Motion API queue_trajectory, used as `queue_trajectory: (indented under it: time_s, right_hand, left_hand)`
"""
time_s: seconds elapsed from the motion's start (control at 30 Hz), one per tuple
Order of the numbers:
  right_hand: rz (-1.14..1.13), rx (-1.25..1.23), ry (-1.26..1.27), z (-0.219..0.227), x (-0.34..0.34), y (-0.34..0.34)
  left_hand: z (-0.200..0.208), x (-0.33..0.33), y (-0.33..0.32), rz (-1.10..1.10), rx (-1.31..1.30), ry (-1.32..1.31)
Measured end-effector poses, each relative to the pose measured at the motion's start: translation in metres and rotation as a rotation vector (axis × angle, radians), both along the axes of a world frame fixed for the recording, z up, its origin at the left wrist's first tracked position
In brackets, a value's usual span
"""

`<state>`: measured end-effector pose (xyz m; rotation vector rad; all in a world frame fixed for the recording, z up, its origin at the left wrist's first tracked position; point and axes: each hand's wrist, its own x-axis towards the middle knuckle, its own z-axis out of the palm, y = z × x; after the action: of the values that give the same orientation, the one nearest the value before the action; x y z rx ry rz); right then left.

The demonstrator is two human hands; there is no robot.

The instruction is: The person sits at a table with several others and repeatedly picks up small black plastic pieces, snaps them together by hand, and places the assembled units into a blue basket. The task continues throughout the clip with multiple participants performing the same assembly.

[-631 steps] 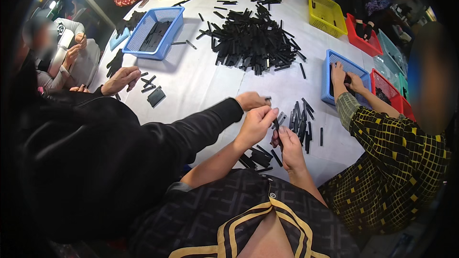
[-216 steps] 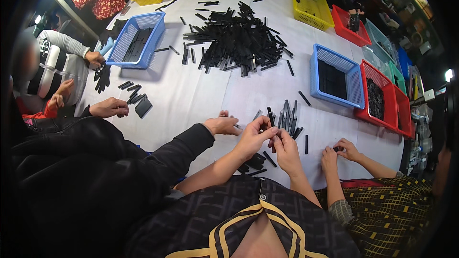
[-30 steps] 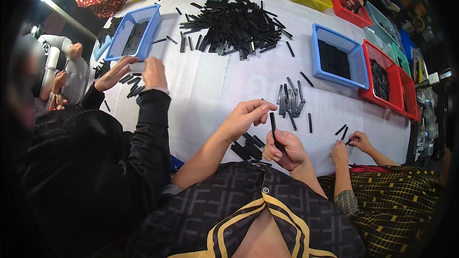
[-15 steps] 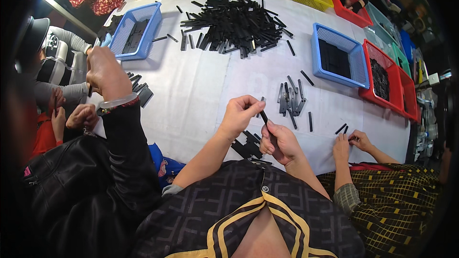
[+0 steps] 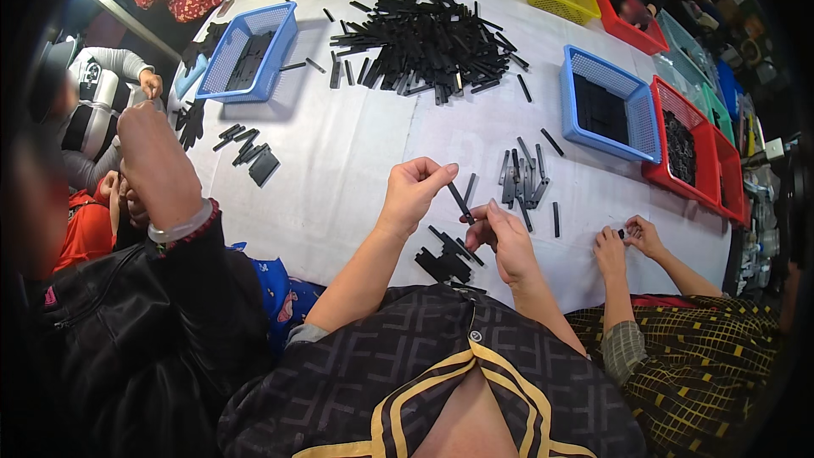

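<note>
A narrow black strip [image 5: 459, 201] slants between my two hands over the near part of the table. Its upper end is pinched between thumb and fingers of my left hand [image 5: 413, 195]. At its lower end are the curled fingertips and thumb of my right hand [image 5: 506, 242]. Just below the strip, close to my body, lies a small group of black pieces [image 5: 443, 265]. To the right of my hands is a loose cluster of similar strips [image 5: 526, 174], with a few single ones beside it.
A large heap of black strips [image 5: 428, 42] covers the far middle of the white table [image 5: 365, 144]. Blue baskets [image 5: 612, 142] stand left and right, with red trays [image 5: 708, 191] at the right. Co-workers' hands [image 5: 609, 253] work at right and at left [image 5: 161, 161].
My right hand's fingers have loosened and spread a little around the strip's lower end, and more of the strip shows. The left co-worker's raised hand has moved left and down.
</note>
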<state>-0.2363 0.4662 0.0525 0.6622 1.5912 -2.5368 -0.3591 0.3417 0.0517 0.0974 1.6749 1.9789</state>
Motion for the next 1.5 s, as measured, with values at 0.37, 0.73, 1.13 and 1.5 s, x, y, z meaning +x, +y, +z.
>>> queue_trajectory:
  time_s: [0.37, 0.73, 1.13, 1.5]
  right_hand:
    - [0.072, 0.007, -0.027, -0.003, -0.014, -0.013]
    - [-0.175, 0.2, -0.172, -0.054, 0.011, 0.025]
    - [-0.646, 1.52, -0.635, -0.156, 0.04, 0.185]
    - [-0.611, 1.721, -0.591, -0.133, 0.011, 0.152]
  left_hand:
    - [-0.014, 0.005, 0.004, -0.022, -0.102, 0.133]
    - [-0.064, -0.015, 0.005, -0.102, -0.28, 0.052]
    - [-0.122, -0.049, 0.084, -0.366, -0.584, 0.314]
    - [-0.119, -0.162, 0.104, 0.089, -1.048, 0.337]
